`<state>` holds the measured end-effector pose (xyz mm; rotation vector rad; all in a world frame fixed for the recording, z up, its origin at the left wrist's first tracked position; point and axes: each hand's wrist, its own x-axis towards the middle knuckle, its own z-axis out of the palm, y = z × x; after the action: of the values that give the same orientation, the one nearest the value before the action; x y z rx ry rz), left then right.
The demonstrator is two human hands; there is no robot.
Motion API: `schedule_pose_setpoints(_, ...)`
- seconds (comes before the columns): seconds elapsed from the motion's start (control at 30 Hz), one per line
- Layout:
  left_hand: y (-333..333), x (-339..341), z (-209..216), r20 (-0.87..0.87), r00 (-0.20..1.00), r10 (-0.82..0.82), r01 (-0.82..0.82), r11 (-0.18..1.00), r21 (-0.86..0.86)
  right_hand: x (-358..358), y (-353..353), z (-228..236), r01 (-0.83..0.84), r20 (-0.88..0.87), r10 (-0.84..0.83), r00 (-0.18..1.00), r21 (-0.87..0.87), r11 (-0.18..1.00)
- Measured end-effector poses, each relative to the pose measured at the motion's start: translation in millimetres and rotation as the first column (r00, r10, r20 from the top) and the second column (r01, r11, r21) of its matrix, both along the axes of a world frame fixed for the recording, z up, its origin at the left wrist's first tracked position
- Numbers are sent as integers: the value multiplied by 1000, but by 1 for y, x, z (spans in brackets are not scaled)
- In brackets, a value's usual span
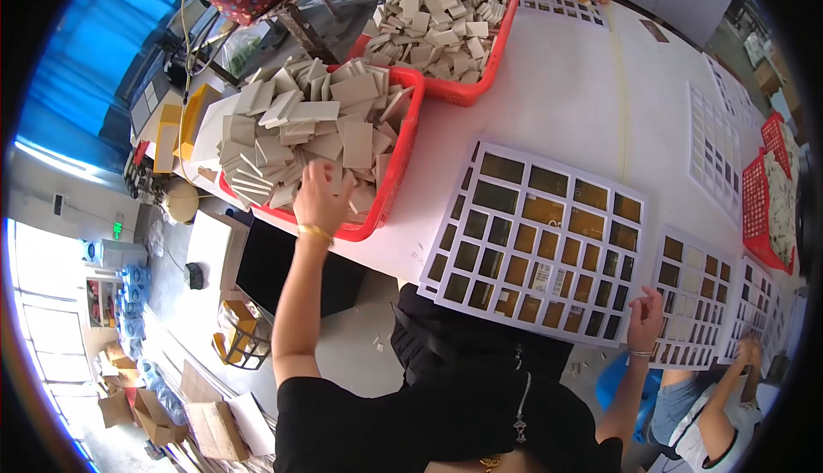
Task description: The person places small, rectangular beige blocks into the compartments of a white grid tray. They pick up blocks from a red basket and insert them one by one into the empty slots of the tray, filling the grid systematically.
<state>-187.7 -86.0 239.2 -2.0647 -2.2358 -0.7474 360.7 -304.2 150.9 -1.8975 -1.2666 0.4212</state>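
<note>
At the table's left edge, your left hand (321,199) digs into the near red basket (403,160) of beige tiles (300,126), fingers curled on some. Your right hand (645,319) rests spread on the smaller grid sheet's (693,302) near edge. You seem mid-pickup; next, lift tiles cleanly toward the grid tray (536,237).

The left hand (321,194) reaches into a red basket (396,177) heaped with pale square tiles (300,130) at the counter's (557,79) left edge, its grip closed among them. The right hand (645,314) rests on the near edge of a white grid frame (690,297). A larger grid frame (536,237) lies between them, and a second red basket (489,66) stands behind.
</note>
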Motion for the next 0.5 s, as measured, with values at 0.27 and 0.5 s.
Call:
schedule_pose_setpoints(0.27,66,0,-34,-88,989,117,-140,926,-351,-42,25,10,-102,-85,103,991,11,995)
schedule_pose_setpoints(0.5,82,2,-35,-109,987,119,-151,918,-367,-44,21,0,-130,-146,127,981,-7,992)
